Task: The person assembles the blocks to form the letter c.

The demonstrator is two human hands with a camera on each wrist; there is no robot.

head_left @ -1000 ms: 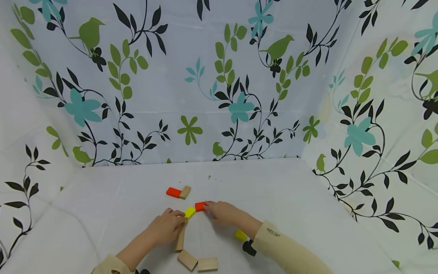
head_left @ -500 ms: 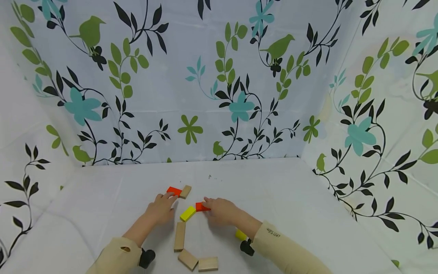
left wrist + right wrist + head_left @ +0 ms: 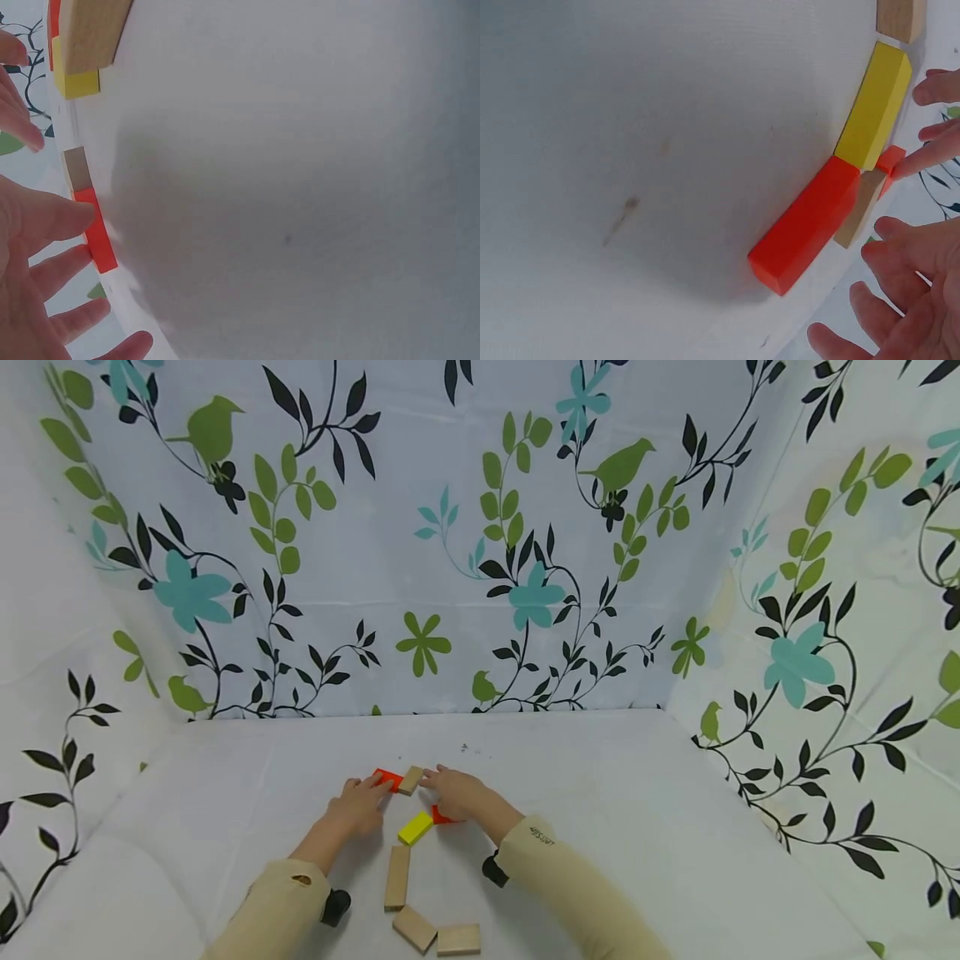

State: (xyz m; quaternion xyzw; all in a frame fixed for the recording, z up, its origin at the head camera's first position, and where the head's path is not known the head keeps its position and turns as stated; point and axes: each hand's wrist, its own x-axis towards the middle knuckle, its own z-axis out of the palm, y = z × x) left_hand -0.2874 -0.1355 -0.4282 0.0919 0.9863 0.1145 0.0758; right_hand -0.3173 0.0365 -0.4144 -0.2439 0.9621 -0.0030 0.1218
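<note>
My left hand (image 3: 356, 810) reaches to the far red block (image 3: 388, 779), its fingertips right at the near side of it. In the left wrist view the fingers are spread, with the thumb overlapping this red block (image 3: 95, 229). A short wooden block (image 3: 410, 780) adjoins the red one's right end. My right hand (image 3: 459, 793) is just right of the wooden block, fingertips close to it and holding nothing. Beneath that hand lies a nearer red block (image 3: 806, 225), partly hidden in the head view. It meets a yellow block (image 3: 416, 828) at one corner.
A long wooden block (image 3: 397, 878) continues the curved row toward me. Two more wooden blocks, one angled (image 3: 415, 929) and one straight (image 3: 458, 939), end it at the front. Patterned cloth (image 3: 337, 568) stands behind the white table surface (image 3: 600, 777).
My left hand has gone from the yellow block to the far red block. My right hand has left the nearer red block and moved away from me, up beside the far wooden block.
</note>
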